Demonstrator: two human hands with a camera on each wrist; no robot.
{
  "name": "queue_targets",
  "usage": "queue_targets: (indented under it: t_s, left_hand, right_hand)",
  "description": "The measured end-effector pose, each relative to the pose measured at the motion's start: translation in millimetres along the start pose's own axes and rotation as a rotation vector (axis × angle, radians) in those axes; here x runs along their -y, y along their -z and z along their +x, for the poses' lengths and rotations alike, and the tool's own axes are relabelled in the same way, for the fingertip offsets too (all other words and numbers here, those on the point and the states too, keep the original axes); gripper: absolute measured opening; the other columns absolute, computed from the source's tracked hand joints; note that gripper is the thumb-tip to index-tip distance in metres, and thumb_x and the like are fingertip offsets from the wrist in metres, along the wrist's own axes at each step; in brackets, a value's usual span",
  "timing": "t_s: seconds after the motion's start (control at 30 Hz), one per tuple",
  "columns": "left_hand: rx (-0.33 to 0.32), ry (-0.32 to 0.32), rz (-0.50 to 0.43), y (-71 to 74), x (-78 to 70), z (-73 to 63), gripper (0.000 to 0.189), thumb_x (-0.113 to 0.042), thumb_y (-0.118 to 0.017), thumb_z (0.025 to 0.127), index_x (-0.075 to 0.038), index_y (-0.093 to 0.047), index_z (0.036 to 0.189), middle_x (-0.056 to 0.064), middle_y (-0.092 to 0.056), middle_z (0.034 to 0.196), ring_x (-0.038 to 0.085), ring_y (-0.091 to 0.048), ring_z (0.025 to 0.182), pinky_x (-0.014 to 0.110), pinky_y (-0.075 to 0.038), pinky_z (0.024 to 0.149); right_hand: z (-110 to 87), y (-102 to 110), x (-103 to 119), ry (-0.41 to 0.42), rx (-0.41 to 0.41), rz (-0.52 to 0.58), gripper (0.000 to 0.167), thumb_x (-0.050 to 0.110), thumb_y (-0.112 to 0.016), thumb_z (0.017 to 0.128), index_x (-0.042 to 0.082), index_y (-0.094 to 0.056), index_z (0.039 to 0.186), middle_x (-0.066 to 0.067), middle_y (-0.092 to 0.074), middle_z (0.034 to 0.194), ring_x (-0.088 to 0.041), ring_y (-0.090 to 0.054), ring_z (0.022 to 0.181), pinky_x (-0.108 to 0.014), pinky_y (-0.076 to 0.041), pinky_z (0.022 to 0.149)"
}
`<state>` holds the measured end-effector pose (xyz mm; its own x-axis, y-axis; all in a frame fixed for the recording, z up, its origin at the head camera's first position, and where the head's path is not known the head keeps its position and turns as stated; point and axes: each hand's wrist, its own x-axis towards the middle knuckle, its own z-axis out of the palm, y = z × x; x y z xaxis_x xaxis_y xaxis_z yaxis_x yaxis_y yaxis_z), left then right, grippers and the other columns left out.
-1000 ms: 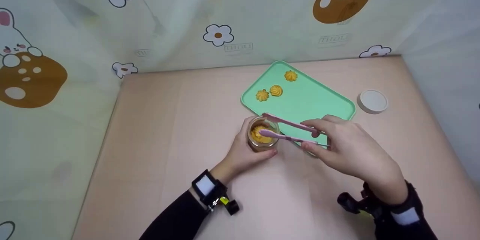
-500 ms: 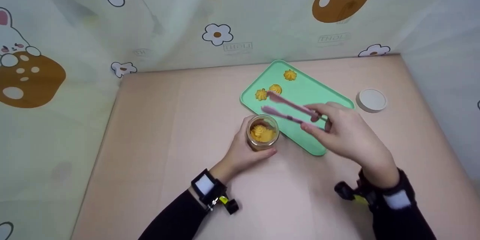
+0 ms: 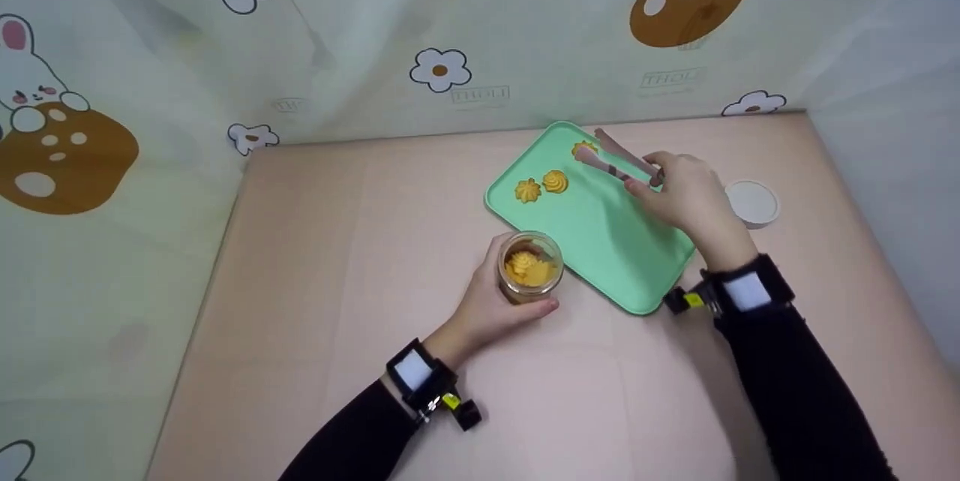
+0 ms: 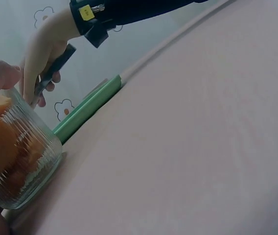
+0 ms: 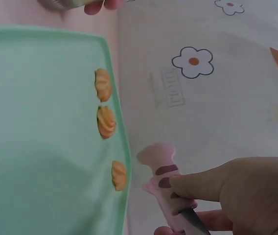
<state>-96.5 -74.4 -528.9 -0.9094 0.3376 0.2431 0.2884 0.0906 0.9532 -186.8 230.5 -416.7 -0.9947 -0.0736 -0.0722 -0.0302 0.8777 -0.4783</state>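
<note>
My left hand [image 3: 487, 293] grips a ribbed glass jar [image 4: 29, 152] holding several golden swirl cookies [image 3: 529, 269]. Pink tongs [image 5: 166, 181] are pinched between the thumb and fingers of my right hand [image 3: 694, 196]. Their two arms stand apart with nothing between them, over the far corner of the green tray [image 3: 615, 256]. One tip overlaps the farthest cookie [image 5: 119, 176] in the head view, partly hiding it. Two more cookies, a star-shaped one [image 3: 527, 190] and a swirled one [image 3: 555, 181], lie side by side on the tray's left part.
A round white lid [image 3: 754, 203] lies right of the tray, partly behind my right hand. A patterned curtain [image 3: 337, 38] rises along the table's back edge. The pale table [image 3: 360, 241] extends left of the jar.
My right hand has carried the tongs from the jar's mouth away and up to the right, over the tray's far corner. The left hand and jar have stayed in place.
</note>
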Motion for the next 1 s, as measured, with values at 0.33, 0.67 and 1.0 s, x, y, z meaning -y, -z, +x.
queue_targets:
  t_s: [0.33, 0.67, 1.0]
  left_hand:
    - [0.001, 0.021, 0.003, 0.9, -2.0, -0.4, 0.096, -0.03, -0.101, 0.076, -0.021, -0.047, 0.155, -0.005, -0.062, 0.147, 0.017, -0.057, 0.138, 0.048, -0.041, 0.123]
    - [0.001, 0.027, 0.007, 1.2, -0.6, 0.5, 0.095, -0.032, -0.101, 0.076, -0.022, -0.047, 0.154, -0.007, -0.061, 0.147, 0.016, -0.056, 0.138, 0.047, -0.041, 0.123]
    - [0.011, -0.014, -0.019, -0.8, 1.6, 1.3, 0.094, -0.029, -0.1, 0.077, -0.021, -0.047, 0.153, -0.005, -0.062, 0.146, 0.019, -0.058, 0.137, 0.045, -0.042, 0.123]
  right_hand:
    - [31.7, -8, 2, -0.022, 0.033, -0.022, 0.059, 0.038, -0.069, 0.105, -0.004, -0.061, 0.146, -0.029, -0.069, 0.121, -0.044, -0.063, 0.111, -0.062, -0.053, 0.093]
    - [42.7, -1, 13, -0.035, 0.13, -0.129, 0.057, 0.036, -0.067, 0.106, -0.006, -0.062, 0.143, -0.033, -0.067, 0.128, -0.047, -0.062, 0.111, -0.065, -0.052, 0.096]
    - [17.6, 15, 18, -0.031, 0.19, -0.171, 0.053, 0.036, -0.074, 0.102, -0.006, -0.07, 0.133, -0.027, -0.072, 0.117, -0.043, -0.066, 0.099, -0.058, -0.056, 0.083]
